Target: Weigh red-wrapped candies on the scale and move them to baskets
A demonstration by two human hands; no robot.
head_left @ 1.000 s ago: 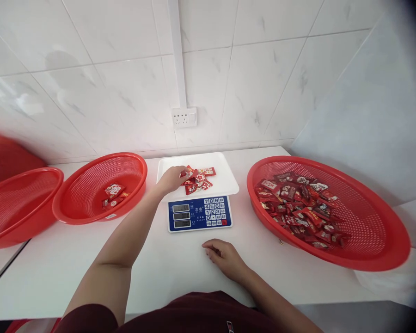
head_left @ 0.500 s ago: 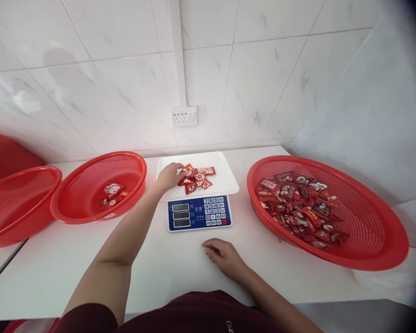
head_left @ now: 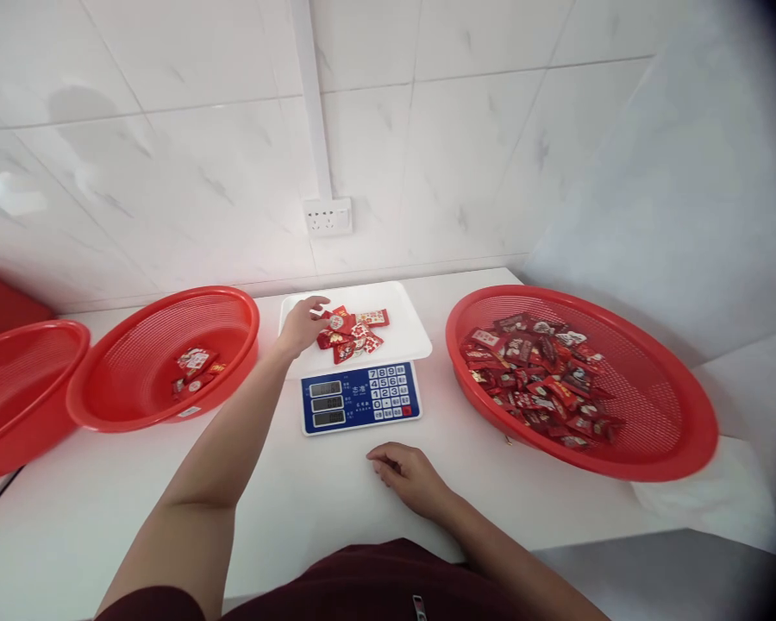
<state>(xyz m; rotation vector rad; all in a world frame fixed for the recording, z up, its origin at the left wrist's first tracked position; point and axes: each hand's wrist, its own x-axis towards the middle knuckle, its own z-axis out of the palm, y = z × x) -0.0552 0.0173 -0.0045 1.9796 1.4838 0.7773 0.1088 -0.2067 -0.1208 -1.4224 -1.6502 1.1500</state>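
Note:
Several small red candy packets (head_left: 355, 332) lie in a loose pile on the white tray (head_left: 409, 332) of a digital scale. Over the pile's left edge is my left hand (head_left: 303, 326), its thumb and fingers apart with nothing held between them. The blue panel (head_left: 360, 398) of the scale faces me, with three small displays and a keypad. My right hand (head_left: 409, 476) rests on the table in front of the scale, fingers loosely curled and no object visible in it.
On the right a large red basket (head_left: 679, 388) holds many red and brown packets (head_left: 543, 371). To the left stands a red basket (head_left: 113, 379) with several packets (head_left: 194, 366) inside. Another red basket (head_left: 26, 397) is farther left. A power socket (head_left: 328, 217) is on the tiled wall.
My left hand has drawn back slightly from the packets and its fingers have spread, leaving a packet on the pile. The whole view has shifted a little. My right hand stays resting.

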